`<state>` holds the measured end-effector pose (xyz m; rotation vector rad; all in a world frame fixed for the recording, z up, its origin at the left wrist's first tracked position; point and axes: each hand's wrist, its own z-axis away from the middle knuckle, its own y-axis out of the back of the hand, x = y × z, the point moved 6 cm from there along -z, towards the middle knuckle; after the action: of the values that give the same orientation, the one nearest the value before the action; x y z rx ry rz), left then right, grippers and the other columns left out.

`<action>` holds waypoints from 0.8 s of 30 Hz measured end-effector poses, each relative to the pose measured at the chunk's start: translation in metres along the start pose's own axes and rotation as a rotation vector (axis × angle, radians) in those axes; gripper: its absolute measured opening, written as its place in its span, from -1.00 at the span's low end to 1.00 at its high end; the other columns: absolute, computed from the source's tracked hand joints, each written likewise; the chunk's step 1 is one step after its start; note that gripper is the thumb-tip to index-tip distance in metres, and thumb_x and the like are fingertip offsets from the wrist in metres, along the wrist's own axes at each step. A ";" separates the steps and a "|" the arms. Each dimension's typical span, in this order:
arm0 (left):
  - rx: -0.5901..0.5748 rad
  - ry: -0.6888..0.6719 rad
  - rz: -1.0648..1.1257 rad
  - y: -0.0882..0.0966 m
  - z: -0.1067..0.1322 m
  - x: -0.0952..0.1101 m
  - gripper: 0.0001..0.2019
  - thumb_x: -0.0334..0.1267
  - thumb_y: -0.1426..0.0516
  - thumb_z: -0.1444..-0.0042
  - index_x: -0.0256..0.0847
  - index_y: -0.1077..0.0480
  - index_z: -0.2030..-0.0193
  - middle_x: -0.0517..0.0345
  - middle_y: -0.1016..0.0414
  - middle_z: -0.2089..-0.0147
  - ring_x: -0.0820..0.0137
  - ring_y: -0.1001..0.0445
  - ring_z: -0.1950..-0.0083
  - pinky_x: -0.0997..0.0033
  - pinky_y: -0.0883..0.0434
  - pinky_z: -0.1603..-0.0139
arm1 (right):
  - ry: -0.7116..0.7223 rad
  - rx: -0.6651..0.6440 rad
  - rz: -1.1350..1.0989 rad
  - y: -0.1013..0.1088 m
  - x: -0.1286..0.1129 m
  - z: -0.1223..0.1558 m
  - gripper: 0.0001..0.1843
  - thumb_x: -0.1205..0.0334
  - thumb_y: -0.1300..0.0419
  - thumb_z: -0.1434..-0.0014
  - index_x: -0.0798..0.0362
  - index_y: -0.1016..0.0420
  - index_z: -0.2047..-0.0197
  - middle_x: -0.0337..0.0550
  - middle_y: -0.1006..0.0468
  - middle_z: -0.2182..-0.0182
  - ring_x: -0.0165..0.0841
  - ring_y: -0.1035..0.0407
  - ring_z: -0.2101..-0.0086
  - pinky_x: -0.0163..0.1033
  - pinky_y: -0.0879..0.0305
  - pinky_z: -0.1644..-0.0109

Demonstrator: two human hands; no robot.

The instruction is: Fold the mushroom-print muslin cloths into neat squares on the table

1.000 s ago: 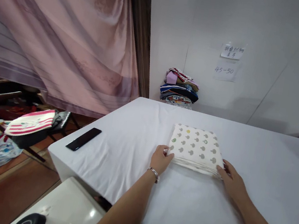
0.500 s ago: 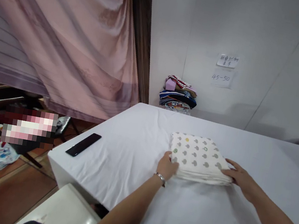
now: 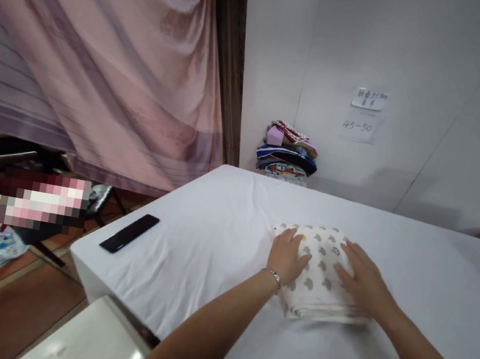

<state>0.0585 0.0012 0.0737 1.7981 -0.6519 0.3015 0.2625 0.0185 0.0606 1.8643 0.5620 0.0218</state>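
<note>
A white-covered table (image 3: 194, 252) stretches beside a draped pink curtain (image 3: 132, 55). On the table lies a thick, folded white cloth (image 3: 318, 283) printed with grey shapes. The right hand (image 3: 364, 282) rests on its right side, the left hand (image 3: 289, 257) on its left, both with fingers spread. Well apart, leftward, lies a flat black slab (image 3: 129, 233). A silver bracelet (image 3: 275, 277) circles the left wrist.

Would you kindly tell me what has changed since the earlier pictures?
The folded cloth has moved toward the near side of the white table. The left hand and right hand have left its near corners and now lie over its left and right sides. The flat black object and the fabric pile stayed put.
</note>
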 end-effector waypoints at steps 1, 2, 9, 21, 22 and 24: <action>-0.043 0.046 -0.038 -0.011 -0.002 -0.004 -0.44 -0.02 -0.04 -0.07 -0.20 -0.14 -0.19 -0.01 0.00 -0.32 0.19 0.11 -0.34 0.13 0.11 -0.31 | 0.015 -0.042 0.031 -0.008 -0.006 -0.003 -0.40 -0.05 0.09 -0.13 0.01 -0.15 -0.20 -0.07 -0.11 -0.23 -0.14 0.08 -0.22 0.01 0.04 -0.22; -0.088 0.104 -0.066 -0.021 -0.002 -0.010 -0.40 0.02 -0.02 -0.07 -0.21 -0.10 -0.22 0.00 0.07 -0.34 0.17 0.18 -0.35 0.07 0.16 -0.31 | 0.016 -0.094 0.061 -0.017 -0.008 -0.003 -0.39 -0.07 0.11 -0.14 0.00 -0.14 -0.21 -0.08 -0.10 -0.24 -0.13 0.09 -0.22 0.05 0.06 -0.22; -0.156 0.222 -0.098 -0.047 0.008 -0.035 -0.34 0.12 0.15 -0.12 -0.14 0.08 -0.31 0.17 0.28 -0.39 0.23 0.33 -0.38 0.04 0.18 -0.30 | 0.005 -0.261 0.163 -0.050 0.003 0.007 -0.34 -0.15 0.23 -0.19 0.02 -0.11 -0.23 -0.09 -0.03 -0.26 -0.16 0.17 -0.24 0.06 0.13 -0.23; -0.153 0.243 -0.055 -0.046 0.010 -0.034 -0.32 0.12 0.13 -0.10 -0.12 0.10 -0.32 0.20 0.30 -0.39 0.22 0.35 -0.38 0.04 0.23 -0.32 | 0.043 -0.163 0.134 -0.038 0.003 -0.068 -0.40 -0.07 0.18 -0.19 0.04 -0.12 -0.22 -0.01 -0.03 -0.26 -0.11 0.17 -0.24 0.12 0.12 -0.22; -0.154 0.245 -0.050 -0.045 0.010 -0.034 -0.31 0.13 0.12 -0.10 -0.12 0.10 -0.32 0.21 0.30 -0.39 0.22 0.35 -0.38 0.04 0.23 -0.32 | 0.024 -0.183 0.136 -0.045 0.009 -0.073 -0.40 -0.07 0.18 -0.19 0.04 -0.11 -0.22 -0.01 -0.04 -0.26 -0.12 0.15 -0.24 0.12 0.09 -0.21; -0.158 0.241 -0.041 -0.045 0.010 -0.034 -0.31 0.14 0.12 -0.09 -0.10 0.10 -0.32 0.21 0.30 -0.39 0.21 0.35 -0.38 0.05 0.23 -0.32 | -0.021 -0.220 0.142 -0.061 0.022 -0.078 -0.39 -0.08 0.19 -0.19 0.04 -0.11 -0.22 0.00 -0.07 -0.25 -0.14 0.12 -0.23 0.09 0.01 -0.18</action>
<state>0.0552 0.0103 0.0173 1.5918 -0.4555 0.4198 0.2378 0.1117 0.0292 1.6838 0.3947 0.1523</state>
